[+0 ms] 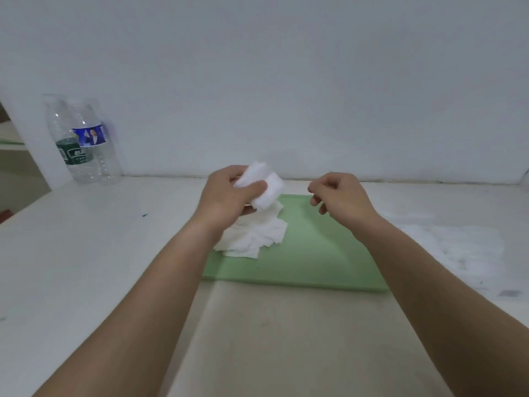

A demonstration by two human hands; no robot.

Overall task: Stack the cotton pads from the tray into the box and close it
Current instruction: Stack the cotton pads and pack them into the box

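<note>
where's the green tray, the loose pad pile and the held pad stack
green tray [315,253], head view, bare floor
loose pad pile [257,236], head view, pile centre
held pad stack [273,187], head view, white side

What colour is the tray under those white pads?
The tray is plain pale green, seen clearly in the head view.

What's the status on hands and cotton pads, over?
Left hand grips a wad of cotton pads above the green tray. Right hand curled, apparently empty. Loose pile lies on tray. Nothing in the way.
</note>
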